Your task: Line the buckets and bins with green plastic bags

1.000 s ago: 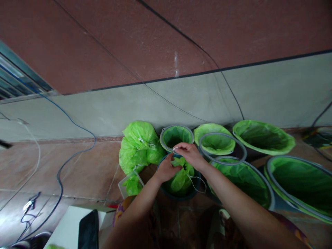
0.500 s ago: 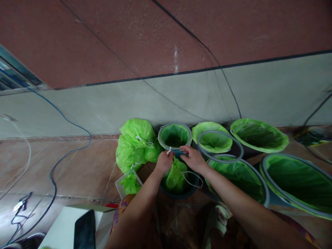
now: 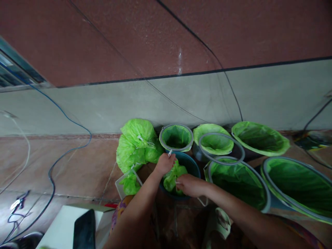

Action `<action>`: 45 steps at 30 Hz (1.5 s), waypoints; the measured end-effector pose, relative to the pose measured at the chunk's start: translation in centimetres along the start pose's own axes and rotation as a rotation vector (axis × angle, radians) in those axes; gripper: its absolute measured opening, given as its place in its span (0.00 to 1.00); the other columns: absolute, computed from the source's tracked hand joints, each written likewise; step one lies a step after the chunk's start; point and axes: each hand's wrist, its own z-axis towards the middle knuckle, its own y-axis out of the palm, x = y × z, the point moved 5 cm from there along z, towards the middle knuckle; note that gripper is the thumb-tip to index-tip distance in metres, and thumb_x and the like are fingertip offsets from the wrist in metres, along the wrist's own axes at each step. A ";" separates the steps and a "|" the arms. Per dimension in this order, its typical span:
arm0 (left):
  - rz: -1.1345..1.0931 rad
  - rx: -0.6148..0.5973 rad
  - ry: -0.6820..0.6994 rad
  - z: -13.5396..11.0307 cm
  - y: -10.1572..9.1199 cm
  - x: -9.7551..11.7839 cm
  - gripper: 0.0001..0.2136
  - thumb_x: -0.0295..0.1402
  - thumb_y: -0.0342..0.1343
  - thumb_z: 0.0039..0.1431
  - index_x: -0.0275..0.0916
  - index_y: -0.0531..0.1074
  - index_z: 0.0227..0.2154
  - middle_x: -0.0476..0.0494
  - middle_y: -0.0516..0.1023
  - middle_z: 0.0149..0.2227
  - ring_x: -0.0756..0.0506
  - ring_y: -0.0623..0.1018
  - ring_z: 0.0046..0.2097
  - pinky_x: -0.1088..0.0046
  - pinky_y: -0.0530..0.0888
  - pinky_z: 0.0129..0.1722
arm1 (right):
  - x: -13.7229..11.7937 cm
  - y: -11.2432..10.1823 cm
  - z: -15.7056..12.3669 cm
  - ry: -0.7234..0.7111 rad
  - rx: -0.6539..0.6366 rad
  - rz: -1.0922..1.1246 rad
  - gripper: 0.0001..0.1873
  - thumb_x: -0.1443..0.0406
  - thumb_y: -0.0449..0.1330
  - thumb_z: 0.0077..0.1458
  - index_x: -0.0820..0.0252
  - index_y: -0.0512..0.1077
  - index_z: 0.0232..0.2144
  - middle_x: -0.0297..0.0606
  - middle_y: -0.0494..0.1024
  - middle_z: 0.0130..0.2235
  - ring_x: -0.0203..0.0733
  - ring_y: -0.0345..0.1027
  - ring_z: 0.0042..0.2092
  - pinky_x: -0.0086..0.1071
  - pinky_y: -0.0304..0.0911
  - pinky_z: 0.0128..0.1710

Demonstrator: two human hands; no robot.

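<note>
The left hand (image 3: 165,163), clenched, holds the bag (image 3: 169,181); the right (image 3: 190,185), at its four o'clock, pinches string (image 3: 204,205); hard tugging could tear the bag.

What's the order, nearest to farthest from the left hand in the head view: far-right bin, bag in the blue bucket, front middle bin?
1. Bag in the blue bucket, at the left hand.
2. Front middle bin, right of the bucket.
3. Far-right bin, at the right edge.

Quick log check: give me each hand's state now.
Left hand: closed, holding a white string.
Right hand: at the bag, fingers curled; whether it grips anything cannot be told.
</note>
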 end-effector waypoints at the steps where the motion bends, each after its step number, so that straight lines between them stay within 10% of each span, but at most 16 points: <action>1: -0.035 -0.038 0.007 -0.2 0.3 0.0 0.15 0.38 0.48 0.61 0.35 0.73 0.25 0.48 0.72 0.21 0.51 0.69 0.21 0.75 0.65 0.23 | -1.2 -0.6 -0.4 -0.095 -0.038 0.080 0.13 0.67 0.52 0.56 0.60 0.76 0.27 0.37 0.77 0.26 0.37 0.70 0.29 0.28 0.61 0.30; 5: -0.224 -0.270 0.080 -1.2 2.0 0.6 0.15 0.38 0.50 0.59 0.35 0.72 0.22 0.48 0.71 0.19 0.51 0.69 0.23 0.75 0.66 0.25 | -2.7 -3.6 -1.3 -0.224 -0.053 0.283 0.15 0.65 0.49 0.59 0.62 0.74 0.28 0.31 0.69 0.20 0.32 0.62 0.23 0.26 0.57 0.27; 11: -0.405 -0.465 0.046 -2.3 2.7 0.7 0.18 0.47 0.53 0.55 0.35 0.71 0.24 0.45 0.74 0.22 0.48 0.73 0.25 0.70 0.71 0.29 | 2.2 -7.2 0.2 -0.169 0.234 0.281 0.19 0.59 0.48 0.60 0.62 0.71 0.24 0.34 0.71 0.24 0.32 0.62 0.26 0.27 0.56 0.28; 21: -0.190 -0.278 0.165 -1.6 1.4 0.3 0.21 0.51 0.48 0.57 0.37 0.69 0.23 0.52 0.66 0.18 0.53 0.64 0.21 0.75 0.60 0.23 | 4.4 -1.9 4.2 -0.102 0.231 1.193 0.22 0.45 0.51 0.55 0.57 0.63 0.28 0.29 0.70 0.24 0.32 0.64 0.21 0.25 0.57 0.19; 26: 0.001 -0.289 0.273 -1.7 0.7 0.9 0.17 0.42 0.42 0.61 0.38 0.68 0.24 0.52 0.64 0.18 0.52 0.63 0.22 0.75 0.62 0.26 | 4.4 -1.6 4.9 -0.094 0.247 1.106 0.18 0.51 0.51 0.57 0.58 0.63 0.25 0.28 0.69 0.22 0.28 0.58 0.16 0.24 0.52 0.14; 31: 0.363 -0.049 0.449 -2.3 -0.7 2.5 0.09 0.27 0.45 0.56 0.38 0.66 0.23 0.50 0.68 0.23 0.51 0.66 0.27 0.75 0.61 0.30 | 5.4 -2.4 4.6 0.138 0.355 1.037 0.15 0.57 0.57 0.53 0.60 0.65 0.21 0.26 0.64 0.16 0.28 0.53 0.16 0.24 0.51 0.14; 35: 0.442 -0.099 0.488 -2.8 -0.3 2.9 0.10 0.27 0.47 0.55 0.39 0.67 0.21 0.51 0.65 0.20 0.51 0.64 0.25 0.75 0.59 0.29 | 6.0 -2.3 3.9 0.344 0.315 1.052 0.12 0.62 0.61 0.48 0.61 0.65 0.19 0.25 0.62 0.15 0.26 0.50 0.15 0.24 0.51 0.15; 45: -0.166 -0.284 0.085 -2.2 0.3 0.9 0.15 0.39 0.50 0.56 0.39 0.65 0.17 0.51 0.65 0.18 0.52 0.64 0.22 0.75 0.61 0.26 | 6.8 -4.1 3.5 0.282 0.534 1.225 0.13 0.58 0.62 0.50 0.58 0.70 0.37 0.32 0.75 0.30 0.28 0.60 0.21 0.26 0.61 0.23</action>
